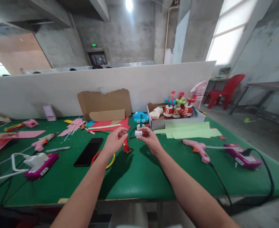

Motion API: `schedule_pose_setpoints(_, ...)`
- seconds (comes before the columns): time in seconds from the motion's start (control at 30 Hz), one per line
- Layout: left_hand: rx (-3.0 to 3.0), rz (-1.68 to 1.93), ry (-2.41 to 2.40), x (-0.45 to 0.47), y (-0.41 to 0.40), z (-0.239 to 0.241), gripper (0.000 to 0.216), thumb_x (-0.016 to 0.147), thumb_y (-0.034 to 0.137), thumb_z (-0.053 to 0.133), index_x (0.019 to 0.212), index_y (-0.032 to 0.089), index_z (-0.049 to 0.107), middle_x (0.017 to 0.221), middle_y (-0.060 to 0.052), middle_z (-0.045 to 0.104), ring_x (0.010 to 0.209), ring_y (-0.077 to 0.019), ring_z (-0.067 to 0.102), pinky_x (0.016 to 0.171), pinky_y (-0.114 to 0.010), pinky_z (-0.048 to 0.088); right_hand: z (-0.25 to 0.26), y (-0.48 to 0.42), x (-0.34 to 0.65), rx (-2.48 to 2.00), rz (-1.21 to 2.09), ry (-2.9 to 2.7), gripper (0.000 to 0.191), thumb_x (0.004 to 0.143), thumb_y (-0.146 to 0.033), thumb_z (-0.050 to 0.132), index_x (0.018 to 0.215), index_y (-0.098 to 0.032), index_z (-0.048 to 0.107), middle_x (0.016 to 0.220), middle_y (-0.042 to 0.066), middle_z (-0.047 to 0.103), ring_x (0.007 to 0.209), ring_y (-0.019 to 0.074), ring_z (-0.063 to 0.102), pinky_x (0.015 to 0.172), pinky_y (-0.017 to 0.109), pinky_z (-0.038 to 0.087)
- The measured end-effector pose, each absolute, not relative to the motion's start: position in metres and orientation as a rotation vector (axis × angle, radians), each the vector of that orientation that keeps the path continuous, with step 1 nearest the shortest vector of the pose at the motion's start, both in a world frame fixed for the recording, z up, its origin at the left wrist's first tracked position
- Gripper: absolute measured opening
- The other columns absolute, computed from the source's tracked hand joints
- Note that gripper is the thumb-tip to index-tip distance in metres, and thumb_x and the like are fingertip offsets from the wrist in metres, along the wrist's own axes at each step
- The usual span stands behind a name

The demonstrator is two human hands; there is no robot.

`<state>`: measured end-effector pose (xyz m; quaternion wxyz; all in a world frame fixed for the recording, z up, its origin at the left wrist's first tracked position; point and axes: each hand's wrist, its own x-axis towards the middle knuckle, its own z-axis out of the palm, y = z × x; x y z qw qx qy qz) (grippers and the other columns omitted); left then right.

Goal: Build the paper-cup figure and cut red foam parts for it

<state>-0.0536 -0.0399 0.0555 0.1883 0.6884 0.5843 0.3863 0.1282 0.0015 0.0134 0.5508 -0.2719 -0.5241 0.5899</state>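
Both my hands meet above the middle of the green table (pixel 139 177). My right hand (pixel 149 138) is closed around a small white cylinder (pixel 139 133), held sideways. My left hand (pixel 114 139) pinches near the cylinder's left end, fingers closed, and a red strip (pixel 126 146) hangs down from it to the table. A dark blue-green pipe cleaner (pixel 132 130) sticks out behind the cylinder. Under my left wrist lies a red and yellow ring (pixel 111 163). A black phone (pixel 89 151) lies just left of it.
A white box (pixel 177 122) of finished red-and-white toys stands at the back right, green paper sheets (pixel 189 130) before it. A pink glue gun (pixel 197 148) and power strip (pixel 242 156) lie right. Another strip (pixel 41 164), pink paper and cardboard (pixel 105 103) lie left and behind.
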Motion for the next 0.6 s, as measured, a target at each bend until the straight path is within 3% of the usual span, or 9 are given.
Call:
schedule_pose_setpoints(0.27,1.541,1.205,0.935,-0.026,-0.015,0.038,0.048,0.071,0.029,0.069,0.114,0.017,0.053,0.117,-0.01,0.061,0.093,-0.0169,0.061,0.072,-0.026,0.05,0.012,0.006,0.132,-0.604,1.389,-1.257,0.032,0.064,-0.031,0.077,0.092,-0.024,0.062,0.094,0.001,0.069,0.085,0.0175,0.065,0.08,0.033,0.052)
schedule_pose_setpoints(0.6,1.368,1.396,0.935,-0.021,-0.012,0.017,0.04,0.065,0.035,0.078,0.097,0.015,0.065,0.082,-0.004,0.07,0.07,-0.0138,0.062,0.072,-0.029,0.05,0.005,0.009,0.13,-0.631,1.335,-1.329,0.031,0.065,-0.028,0.077,0.091,-0.024,0.061,0.09,0.0,0.069,0.084,0.017,0.065,0.084,0.034,0.05)
